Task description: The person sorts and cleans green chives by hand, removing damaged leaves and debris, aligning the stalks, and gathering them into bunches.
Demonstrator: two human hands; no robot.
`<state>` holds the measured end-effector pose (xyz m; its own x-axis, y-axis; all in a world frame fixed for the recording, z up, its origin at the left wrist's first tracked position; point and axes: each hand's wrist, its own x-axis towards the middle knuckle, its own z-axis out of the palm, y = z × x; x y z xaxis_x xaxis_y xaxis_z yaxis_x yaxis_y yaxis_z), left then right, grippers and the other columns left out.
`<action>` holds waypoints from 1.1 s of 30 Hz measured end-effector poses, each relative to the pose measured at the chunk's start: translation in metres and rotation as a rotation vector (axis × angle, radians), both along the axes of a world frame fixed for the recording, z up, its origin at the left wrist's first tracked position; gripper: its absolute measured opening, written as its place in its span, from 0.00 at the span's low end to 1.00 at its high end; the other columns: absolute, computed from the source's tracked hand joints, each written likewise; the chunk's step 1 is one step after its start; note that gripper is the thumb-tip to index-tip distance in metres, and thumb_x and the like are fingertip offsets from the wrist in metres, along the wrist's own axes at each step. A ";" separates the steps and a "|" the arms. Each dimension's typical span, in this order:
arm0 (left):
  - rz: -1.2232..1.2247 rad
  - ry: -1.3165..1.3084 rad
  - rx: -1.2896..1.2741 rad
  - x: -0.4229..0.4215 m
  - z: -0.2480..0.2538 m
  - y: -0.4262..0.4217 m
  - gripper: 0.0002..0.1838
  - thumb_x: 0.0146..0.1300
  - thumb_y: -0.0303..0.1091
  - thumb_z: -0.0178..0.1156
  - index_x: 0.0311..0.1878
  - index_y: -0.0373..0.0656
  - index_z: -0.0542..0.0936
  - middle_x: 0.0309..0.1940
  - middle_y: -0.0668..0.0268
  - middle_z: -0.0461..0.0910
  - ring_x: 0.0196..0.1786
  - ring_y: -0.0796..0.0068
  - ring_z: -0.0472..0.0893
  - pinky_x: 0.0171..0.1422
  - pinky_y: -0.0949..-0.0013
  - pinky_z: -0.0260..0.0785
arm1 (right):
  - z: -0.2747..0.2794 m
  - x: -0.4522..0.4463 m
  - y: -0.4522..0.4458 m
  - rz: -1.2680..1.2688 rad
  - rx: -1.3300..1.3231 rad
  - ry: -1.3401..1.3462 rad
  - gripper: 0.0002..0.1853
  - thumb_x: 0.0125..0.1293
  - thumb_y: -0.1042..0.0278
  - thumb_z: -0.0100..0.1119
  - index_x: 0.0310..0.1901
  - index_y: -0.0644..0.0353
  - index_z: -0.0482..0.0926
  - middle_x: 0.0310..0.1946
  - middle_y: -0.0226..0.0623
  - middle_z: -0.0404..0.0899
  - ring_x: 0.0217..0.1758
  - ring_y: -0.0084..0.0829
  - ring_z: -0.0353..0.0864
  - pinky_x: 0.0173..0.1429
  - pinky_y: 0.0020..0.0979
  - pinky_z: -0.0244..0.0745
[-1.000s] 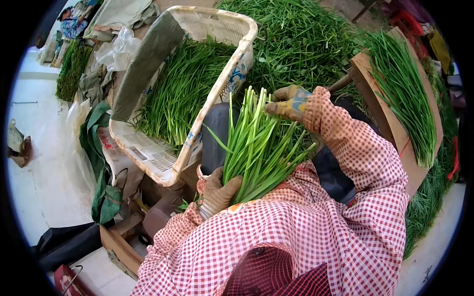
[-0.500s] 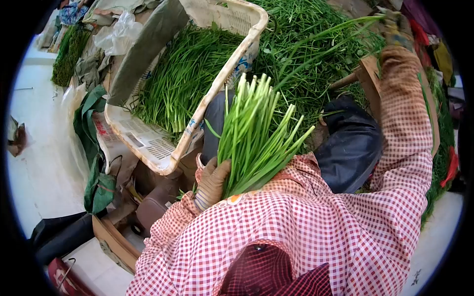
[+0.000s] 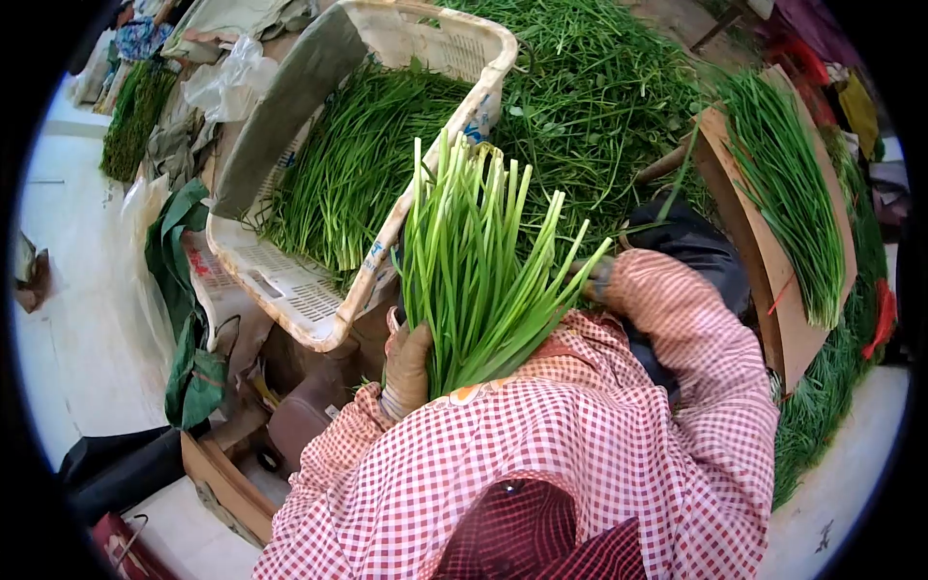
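Note:
My gloved left hand [image 3: 407, 375] is closed round the lower left side of a bunch of green stalks [image 3: 474, 280], whose pale ends point up and away from me. At the right edge of that bunch is my gloved right hand [image 3: 597, 278], mostly hidden behind the stalks and the checked sleeve; its fingers cannot be made out. One long leaf rises near the right wrist. Beyond my left hand stands a white plastic basket [image 3: 350, 307] with more green stalks [image 3: 362, 164] lying inside.
A large heap of loose greens [image 3: 590, 87] spreads behind the bunch. On the right, a wooden board stand [image 3: 739, 208] bears a neat pile of stalks [image 3: 788, 193]. Green cloth [image 3: 196, 387] and a brown box [image 3: 224, 488] are at the left.
My right hand first swung out to the far upper right with long leaves, then came back beside the bunch. My left hand has kept hold of the stalks.

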<state>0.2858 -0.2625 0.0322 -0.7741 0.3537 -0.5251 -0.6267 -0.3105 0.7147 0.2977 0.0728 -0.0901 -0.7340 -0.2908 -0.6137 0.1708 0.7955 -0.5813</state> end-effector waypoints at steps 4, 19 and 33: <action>-0.041 0.022 -0.004 0.001 0.005 0.001 0.28 0.63 0.45 0.59 0.60 0.36 0.72 0.52 0.62 0.77 0.53 0.71 0.76 0.60 0.66 0.67 | 0.054 -0.038 -0.064 -0.696 -0.879 -0.154 0.22 0.67 0.51 0.49 0.58 0.50 0.73 0.54 0.46 0.76 0.60 0.44 0.73 0.65 0.41 0.67; -0.775 0.764 -0.490 -0.029 0.044 0.030 0.26 0.67 0.37 0.52 0.65 0.36 0.62 0.53 0.49 0.75 0.57 0.55 0.74 0.61 0.61 0.65 | 0.142 -0.058 -0.040 -0.636 -2.256 -0.129 0.32 0.69 0.40 0.44 0.66 0.54 0.62 0.57 0.51 0.72 0.62 0.50 0.70 0.65 0.52 0.67; -0.877 0.323 0.023 -0.119 0.024 0.091 0.53 0.44 0.39 0.75 0.72 0.41 0.55 0.63 0.58 0.68 0.65 0.63 0.68 0.71 0.60 0.57 | 0.132 -0.051 -0.027 -1.057 -1.923 -0.207 0.20 0.69 0.50 0.52 0.41 0.62 0.78 0.30 0.41 0.82 0.38 0.43 0.84 0.44 0.44 0.81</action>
